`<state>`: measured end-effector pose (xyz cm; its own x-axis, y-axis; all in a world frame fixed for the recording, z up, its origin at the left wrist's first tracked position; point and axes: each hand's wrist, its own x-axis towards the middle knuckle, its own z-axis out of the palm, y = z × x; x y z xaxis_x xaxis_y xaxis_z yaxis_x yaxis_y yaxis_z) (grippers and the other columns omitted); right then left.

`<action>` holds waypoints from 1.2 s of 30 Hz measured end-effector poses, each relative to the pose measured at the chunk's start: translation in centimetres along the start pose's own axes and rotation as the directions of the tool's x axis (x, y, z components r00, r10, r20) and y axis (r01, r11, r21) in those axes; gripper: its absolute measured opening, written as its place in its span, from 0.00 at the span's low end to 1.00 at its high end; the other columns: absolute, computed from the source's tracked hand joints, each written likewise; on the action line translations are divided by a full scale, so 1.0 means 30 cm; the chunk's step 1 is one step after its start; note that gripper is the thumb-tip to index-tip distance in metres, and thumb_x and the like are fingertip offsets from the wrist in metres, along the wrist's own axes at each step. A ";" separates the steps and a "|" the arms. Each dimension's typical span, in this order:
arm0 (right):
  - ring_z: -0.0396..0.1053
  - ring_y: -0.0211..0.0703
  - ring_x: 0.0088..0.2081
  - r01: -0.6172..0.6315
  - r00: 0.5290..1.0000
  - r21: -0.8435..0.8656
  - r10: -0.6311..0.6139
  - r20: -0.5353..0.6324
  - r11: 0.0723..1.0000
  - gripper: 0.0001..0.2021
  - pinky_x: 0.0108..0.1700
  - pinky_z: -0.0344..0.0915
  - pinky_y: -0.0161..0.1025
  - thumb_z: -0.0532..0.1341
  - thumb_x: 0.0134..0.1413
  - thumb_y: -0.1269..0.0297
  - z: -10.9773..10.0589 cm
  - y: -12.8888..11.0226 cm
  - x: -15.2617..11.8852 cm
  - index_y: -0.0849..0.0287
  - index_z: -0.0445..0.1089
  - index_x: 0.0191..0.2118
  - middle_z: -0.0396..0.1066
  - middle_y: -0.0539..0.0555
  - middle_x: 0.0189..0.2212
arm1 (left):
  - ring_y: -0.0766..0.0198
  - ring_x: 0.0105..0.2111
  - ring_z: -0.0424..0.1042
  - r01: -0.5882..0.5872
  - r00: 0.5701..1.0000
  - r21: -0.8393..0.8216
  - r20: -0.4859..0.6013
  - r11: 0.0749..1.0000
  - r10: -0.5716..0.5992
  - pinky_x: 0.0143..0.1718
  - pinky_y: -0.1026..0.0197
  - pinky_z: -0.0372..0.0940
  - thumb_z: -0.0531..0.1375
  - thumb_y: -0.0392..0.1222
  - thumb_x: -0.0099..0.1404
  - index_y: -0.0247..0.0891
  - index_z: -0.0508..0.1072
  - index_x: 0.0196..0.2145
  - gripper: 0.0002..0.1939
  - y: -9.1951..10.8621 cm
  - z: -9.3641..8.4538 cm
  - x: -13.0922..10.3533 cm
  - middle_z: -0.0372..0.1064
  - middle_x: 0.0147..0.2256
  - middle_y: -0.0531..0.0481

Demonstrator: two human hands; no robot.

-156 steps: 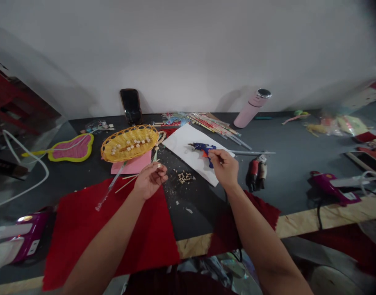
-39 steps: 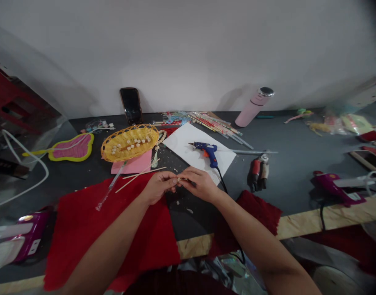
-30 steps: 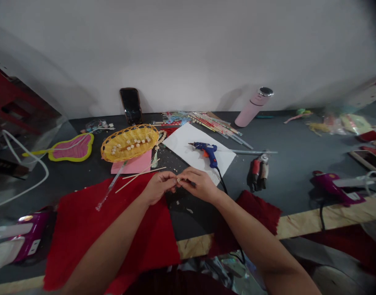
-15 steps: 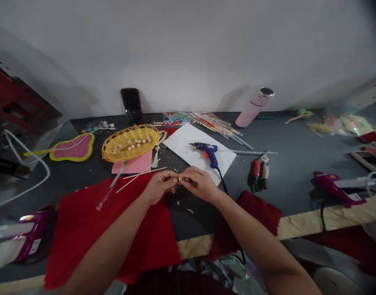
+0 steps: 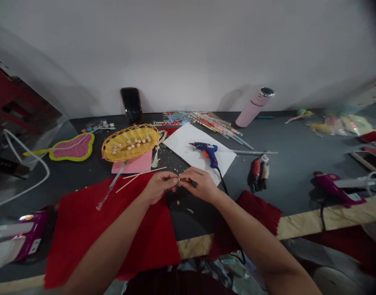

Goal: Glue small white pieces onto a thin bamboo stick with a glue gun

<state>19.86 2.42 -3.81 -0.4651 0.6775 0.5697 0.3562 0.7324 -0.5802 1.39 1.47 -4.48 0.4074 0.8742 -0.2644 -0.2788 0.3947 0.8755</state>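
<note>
My left hand and my right hand meet over the dark table, thumbs and fingers pinched on a small beaded piece with pale bits on it. Its exact shape is mostly hidden by the fingers. Behind my right hand, a blue glue gun lies on a white sheet. Up and left of my left hand is a yellow woven basket holding pale flower-like pieces. Thin sticks and a clear tube rest beside my left hand, partly on a red cloth.
A phone leans on the wall. Bundled straws lie behind the sheet, near a pink bottle. Pliers are at right. Purple devices sit at the far left and far right.
The piece between my fingers has turned slightly, and more of its dark part shows by my right fingers. Both hands have stayed in nearly the same place.
</note>
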 end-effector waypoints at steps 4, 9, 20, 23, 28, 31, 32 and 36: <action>0.70 0.39 0.34 0.028 1.000 -0.030 -0.029 -0.008 0.999 0.06 0.37 0.69 0.36 0.59 0.54 0.67 -0.001 -0.003 0.004 0.56 0.70 0.39 0.72 0.54 0.31 | 0.71 0.21 0.63 0.000 1.000 0.012 -0.006 1.000 0.000 0.25 0.67 0.56 0.66 0.43 0.50 0.32 0.74 0.28 0.12 0.005 0.002 -0.002 0.68 0.23 0.51; 0.70 0.40 0.34 0.058 0.998 -0.078 -0.058 0.009 0.995 0.07 0.37 0.69 0.37 0.58 0.56 0.67 0.004 -0.009 0.007 0.56 0.70 0.40 0.73 0.54 0.31 | 0.72 0.21 0.62 -0.028 0.999 0.048 -0.014 0.998 0.029 0.25 0.67 0.56 0.66 0.43 0.50 0.32 0.73 0.25 0.10 0.004 0.000 0.000 0.66 0.20 0.52; 0.69 0.40 0.33 -0.004 0.999 -0.057 0.001 -0.042 0.998 0.06 0.36 0.69 0.37 0.56 0.57 0.69 0.041 -0.018 -0.002 0.57 0.70 0.37 0.72 0.55 0.30 | 0.71 0.22 0.63 -0.102 0.993 0.067 -0.047 0.993 0.105 0.27 0.66 0.56 0.66 0.43 0.50 0.32 0.72 0.24 0.10 -0.017 -0.003 -0.001 0.67 0.22 0.51; 0.69 0.39 0.33 -0.010 0.998 -0.044 0.007 -0.060 0.999 0.06 0.35 0.68 0.36 0.56 0.57 0.70 0.049 -0.018 -0.003 0.58 0.70 0.36 0.71 0.55 0.30 | 0.71 0.23 0.63 -0.112 0.993 0.064 -0.038 0.992 0.115 0.27 0.67 0.56 0.65 0.42 0.51 0.33 0.72 0.24 0.09 -0.021 -0.007 0.000 0.67 0.22 0.52; 0.68 0.38 0.32 -0.030 0.998 0.015 0.031 -0.059 0.999 0.06 0.35 0.67 0.36 0.56 0.57 0.70 0.054 -0.018 -0.001 0.59 0.71 0.37 0.70 0.55 0.29 | 0.71 0.23 0.63 -0.107 0.993 0.058 -0.052 0.993 0.110 0.28 0.67 0.57 0.66 0.41 0.51 0.32 0.72 0.25 0.09 -0.023 -0.010 0.004 0.69 0.23 0.51; 0.68 0.38 0.33 -0.036 0.999 0.041 0.038 -0.033 0.998 0.07 0.37 0.68 0.36 0.56 0.57 0.70 0.052 -0.009 -0.005 0.58 0.70 0.39 0.71 0.54 0.30 | 0.72 0.22 0.63 -0.066 0.996 0.027 -0.060 0.997 0.068 0.26 0.67 0.57 0.66 0.42 0.50 0.32 0.72 0.25 0.10 -0.015 -0.004 0.002 0.70 0.24 0.51; 0.69 0.39 0.34 -0.040 0.999 0.048 0.041 -0.015 0.998 0.07 0.38 0.68 0.36 0.57 0.57 0.69 0.048 -0.002 -0.008 0.57 0.70 0.40 0.71 0.54 0.31 | 0.72 0.22 0.64 -0.053 0.997 0.012 -0.059 0.999 0.053 0.26 0.67 0.57 0.66 0.42 0.50 0.32 0.72 0.26 0.10 -0.011 -0.001 0.000 0.70 0.24 0.50; 0.69 0.41 0.41 -0.120 0.992 0.022 0.119 0.030 0.993 0.11 0.44 0.67 0.39 0.56 0.57 0.67 0.001 0.039 -0.018 0.54 0.67 0.46 0.71 0.55 0.38 | 0.72 0.21 0.64 -0.040 0.997 -0.067 -0.073 0.997 0.035 0.25 0.68 0.57 0.66 0.40 0.50 0.32 0.72 0.27 0.10 0.002 0.007 -0.002 0.71 0.24 0.50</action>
<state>20.52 2.92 -4.81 -0.4437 0.7575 0.4789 0.3913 0.6445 -0.6569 1.53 1.39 -4.33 0.3331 0.9057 -0.2623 -0.3521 0.3775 0.8564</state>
